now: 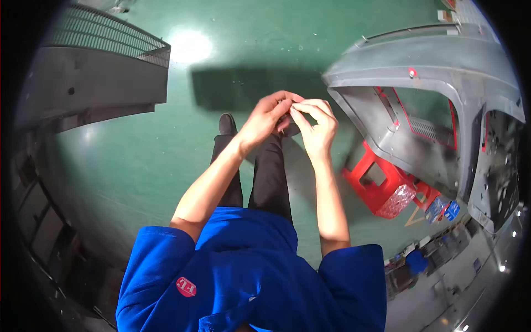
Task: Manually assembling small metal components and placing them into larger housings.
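Both of my hands are raised in front of me over the green floor (138,166), with their fingertips meeting. My left hand (263,119) is curled closed, its thumb pressed toward the fingers around something small and dark that is mostly hidden. Beside it, touching at the fingertips, my right hand (321,130) pinches with thumb and forefinger. Whatever lies in that pinch is too small to make out. Below the hands, my dark trousers (269,177) and a dark shoe (227,124) show.
To the right stands a large grey moulded shell (398,61) with wide openings. By its lower edge is a red plastic stool (368,185) bearing a clear plastic bag (397,200), near a blue package (451,210). A grey metal housing (110,80) with a slatted top is at far left.
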